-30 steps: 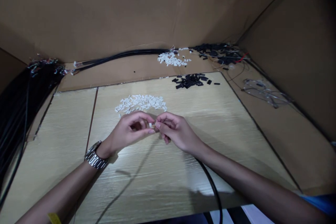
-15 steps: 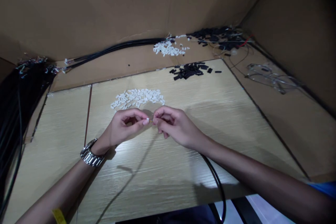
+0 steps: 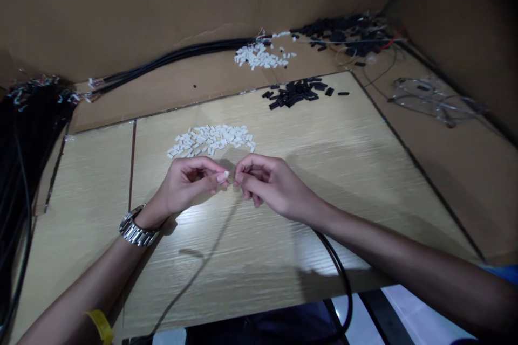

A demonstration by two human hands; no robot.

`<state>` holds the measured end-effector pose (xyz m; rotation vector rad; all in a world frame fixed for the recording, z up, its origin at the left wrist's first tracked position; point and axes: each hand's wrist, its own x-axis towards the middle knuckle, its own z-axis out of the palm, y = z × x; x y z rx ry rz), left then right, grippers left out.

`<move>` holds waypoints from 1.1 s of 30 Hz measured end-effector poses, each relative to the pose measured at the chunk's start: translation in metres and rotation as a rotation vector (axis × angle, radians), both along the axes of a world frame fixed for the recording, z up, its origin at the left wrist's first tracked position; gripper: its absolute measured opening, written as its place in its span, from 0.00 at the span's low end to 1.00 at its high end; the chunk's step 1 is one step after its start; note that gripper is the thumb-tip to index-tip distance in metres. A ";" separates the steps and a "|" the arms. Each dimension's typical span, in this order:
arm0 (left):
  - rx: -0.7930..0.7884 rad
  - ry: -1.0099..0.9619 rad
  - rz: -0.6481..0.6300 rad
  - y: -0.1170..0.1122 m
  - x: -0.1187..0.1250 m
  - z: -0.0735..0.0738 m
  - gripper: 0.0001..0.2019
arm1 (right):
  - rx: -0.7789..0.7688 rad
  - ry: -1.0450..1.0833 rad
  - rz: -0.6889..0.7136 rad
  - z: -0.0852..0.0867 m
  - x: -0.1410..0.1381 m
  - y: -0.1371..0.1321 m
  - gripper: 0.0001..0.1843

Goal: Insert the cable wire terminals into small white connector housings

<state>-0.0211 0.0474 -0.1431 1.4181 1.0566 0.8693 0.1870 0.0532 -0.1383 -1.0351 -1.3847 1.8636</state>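
Between the thumb and forefinger of my left hand (image 3: 190, 183) is a small white connector housing (image 3: 226, 173). My right hand (image 3: 267, 180) pinches a thin wire (image 3: 231, 178) whose end reaches the connector; whether it sits inside is too small to tell. A black cable (image 3: 342, 275) runs from under my right forearm and loops over the table's front edge. Just beyond my hands lies a pile of white connector housings (image 3: 214, 139).
Black plastic pieces (image 3: 295, 93) lie at the back of the table (image 3: 226, 269). Behind, on cardboard, are more white pieces (image 3: 259, 56) and black cables (image 3: 162, 59). A thick cable bundle (image 3: 24, 156) hangs at the left. Clear plastic with wires (image 3: 433, 99) lies right. Cardboard walls (image 3: 162, 0) enclose the table.
The camera view has shifted slightly. The white connector has tilted a little in my left fingers, and the wire shows more clearly between my hands. Both hands keep their pinch.
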 end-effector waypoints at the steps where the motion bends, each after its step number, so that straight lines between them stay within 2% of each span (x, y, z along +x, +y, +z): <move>1: -0.010 -0.009 -0.002 0.000 0.000 0.000 0.02 | 0.014 0.001 -0.006 0.001 0.000 0.000 0.04; 7: -0.087 -0.061 0.005 0.002 0.003 0.007 0.02 | 0.180 -0.030 -0.065 0.005 0.001 -0.006 0.03; 9: -0.105 -0.082 0.010 0.002 0.006 0.010 0.03 | 0.152 -0.015 -0.065 0.007 0.001 -0.005 0.04; 13: -0.118 -0.079 0.022 0.001 0.009 0.014 0.03 | -0.008 0.007 -0.031 0.010 0.000 -0.001 0.04; 20: -0.128 -0.087 0.022 0.001 0.010 0.014 0.03 | -0.172 -0.001 0.004 0.017 -0.001 0.005 0.07; 33: -0.056 -0.060 0.027 0.001 0.010 0.011 0.02 | -0.164 0.039 0.014 0.016 0.001 0.006 0.08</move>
